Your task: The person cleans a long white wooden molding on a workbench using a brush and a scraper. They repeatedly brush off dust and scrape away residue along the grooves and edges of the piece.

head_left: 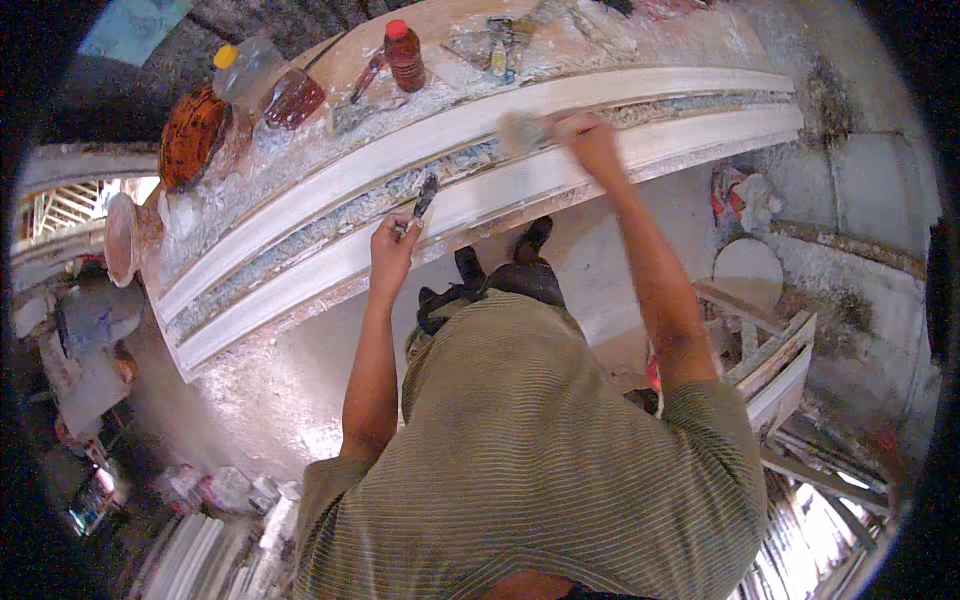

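While the moulding point(500, 165) lies across the bench point(560, 40), smoothing looks to be in hand.
- Left hand point(392, 248): fingers clenched on a scraper point(424, 196) at the near edge.
- Right hand point(588, 138): grasping a blurred pad point(520, 130) on the moulding; steady strokes seem needed next.
- Bottle point(404, 55), jug point(270, 85): brown liquid.

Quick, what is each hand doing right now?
Left hand: closed on a small dark-bladed scraper tool.
Right hand: closed on a blurred pale pad against the long white plaster moulding.
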A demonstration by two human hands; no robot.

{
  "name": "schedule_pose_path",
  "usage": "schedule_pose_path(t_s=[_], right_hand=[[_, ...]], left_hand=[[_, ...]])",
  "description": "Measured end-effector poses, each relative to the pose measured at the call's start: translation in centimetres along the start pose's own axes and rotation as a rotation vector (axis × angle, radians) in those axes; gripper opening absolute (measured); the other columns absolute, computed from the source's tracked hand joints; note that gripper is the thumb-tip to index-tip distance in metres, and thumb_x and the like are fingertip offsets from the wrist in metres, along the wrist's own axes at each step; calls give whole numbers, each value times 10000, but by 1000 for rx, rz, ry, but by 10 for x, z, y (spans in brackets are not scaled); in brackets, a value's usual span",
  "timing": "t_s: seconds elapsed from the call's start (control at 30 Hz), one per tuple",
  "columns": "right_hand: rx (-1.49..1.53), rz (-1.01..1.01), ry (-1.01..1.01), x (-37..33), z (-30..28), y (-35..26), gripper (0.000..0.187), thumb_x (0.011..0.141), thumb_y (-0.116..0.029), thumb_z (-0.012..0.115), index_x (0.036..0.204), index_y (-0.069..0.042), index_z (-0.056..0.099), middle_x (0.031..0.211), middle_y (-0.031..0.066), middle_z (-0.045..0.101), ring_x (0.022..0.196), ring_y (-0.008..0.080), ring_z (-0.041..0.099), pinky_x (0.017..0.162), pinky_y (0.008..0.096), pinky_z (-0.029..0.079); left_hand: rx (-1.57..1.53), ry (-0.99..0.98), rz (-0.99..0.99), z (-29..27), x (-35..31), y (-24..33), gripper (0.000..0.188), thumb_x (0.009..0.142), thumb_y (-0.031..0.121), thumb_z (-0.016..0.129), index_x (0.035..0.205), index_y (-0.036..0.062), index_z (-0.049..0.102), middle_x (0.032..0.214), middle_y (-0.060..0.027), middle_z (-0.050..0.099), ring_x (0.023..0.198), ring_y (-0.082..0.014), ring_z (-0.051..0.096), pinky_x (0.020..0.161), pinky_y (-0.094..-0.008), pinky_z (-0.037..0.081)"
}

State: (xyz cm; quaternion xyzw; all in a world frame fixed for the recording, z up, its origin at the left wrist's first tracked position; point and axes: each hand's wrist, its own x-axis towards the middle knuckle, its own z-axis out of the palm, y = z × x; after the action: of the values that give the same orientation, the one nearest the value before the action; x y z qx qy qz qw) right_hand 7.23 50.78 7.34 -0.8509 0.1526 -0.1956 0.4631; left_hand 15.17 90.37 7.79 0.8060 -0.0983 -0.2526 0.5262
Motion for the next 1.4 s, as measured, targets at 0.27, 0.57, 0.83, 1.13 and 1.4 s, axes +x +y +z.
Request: schedule_pose_path(t_s=[0.27, 0.57, 0.83, 1.13, 1.4], right_hand=[[-465, 278, 497, -47, -82, -7, 218, 813, -254, 698, 941, -81, 736, 839, 125, 716, 760, 244, 687, 708, 350, 531], [126, 383, 7, -75, -1, -68, 212, 809, -195, 683, 961, -57, 734, 775, 29, 695, 725, 108, 621, 687, 284, 502], [-809, 294, 471, -34, -131, 31, 165, 803, -132, 714, 944, -47, 726, 771, 50, 691, 661, 92, 576, 611, 288, 484], [161, 359, 595, -27, -87, -21, 184, 832, -138, 729, 934, 15, 714, 803, 20, 686, 703, 78, 589, 640, 241, 480], [287, 540, 628, -86, -136, -2, 202, 861, -127, 698, 1000, 19, 703, 916, 64, 710, 822, 121, 652, 756, 237, 507]], left_hand=[[-34, -3, -109, -23, 67, 34, 150, 890, 179, 653, 956, 46, 635, 652, -7, 556, 471, -80, 470, 401, -269, 379], [-41, -290, -64, 74, 143, 60, 199, 852, 226, 678, 886, 29, 683, 701, -29, 636, 495, -93, 522, 433, -254, 408], [41, -341, -144, 103, 115, 92, 179, 874, 220, 668, 929, 51, 691, 687, -17, 623, 487, -86, 518, 392, -248, 384], [39, -231, -47, 148, 182, 107, 282, 848, 254, 706, 857, -27, 694, 704, -79, 659, 536, -138, 571, 450, -301, 444], [-27, -296, -177, 163, 190, 96, 270, 844, 266, 703, 927, 10, 704, 729, -58, 644, 542, -136, 561, 449, -306, 446]])
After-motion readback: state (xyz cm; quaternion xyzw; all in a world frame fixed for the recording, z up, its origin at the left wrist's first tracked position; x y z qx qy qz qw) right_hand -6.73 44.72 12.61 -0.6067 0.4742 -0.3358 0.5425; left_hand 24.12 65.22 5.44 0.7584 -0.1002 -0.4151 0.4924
